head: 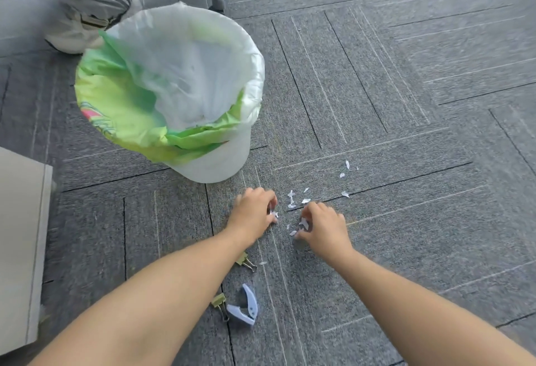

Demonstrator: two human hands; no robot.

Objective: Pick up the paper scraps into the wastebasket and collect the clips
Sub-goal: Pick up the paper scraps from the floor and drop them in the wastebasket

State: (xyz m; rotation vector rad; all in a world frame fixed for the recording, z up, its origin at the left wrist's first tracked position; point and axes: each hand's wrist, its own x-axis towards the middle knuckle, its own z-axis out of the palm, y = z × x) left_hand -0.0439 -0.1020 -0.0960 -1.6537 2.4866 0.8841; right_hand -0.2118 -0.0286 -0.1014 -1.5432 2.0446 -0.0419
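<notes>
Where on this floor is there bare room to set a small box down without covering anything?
Bare carpet lies right of the wastebasket, beyond the paper scraps; more lies right of the right hand. Crowded: between the left hand and right hand, both pinching scraps, and beside the left forearm, around the gold binder clips and blue clip.
</notes>
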